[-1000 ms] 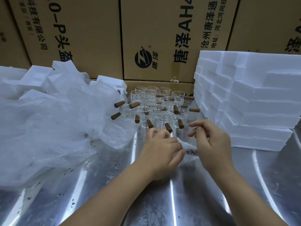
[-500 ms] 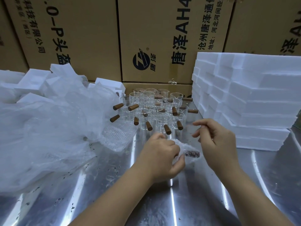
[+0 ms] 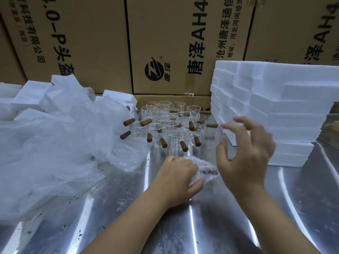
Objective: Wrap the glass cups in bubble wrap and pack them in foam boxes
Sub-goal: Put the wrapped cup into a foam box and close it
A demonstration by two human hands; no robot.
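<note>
Left hand [image 3: 177, 177] grips wrapped cup [image 3: 203, 170]; right hand [image 3: 245, 153] spread, empty; glass fragile, slippery; hold body, not handle.

Left forearm comes in from low centre, bare. Left hand [image 3: 176, 178] knuckles up, fingers curled round wrapped cup [image 3: 205, 170], thumb on the near side. Right hand [image 3: 245, 154] hovers just beside, holding nothing, fingers spread and half-curved (tips blurred).
</note>
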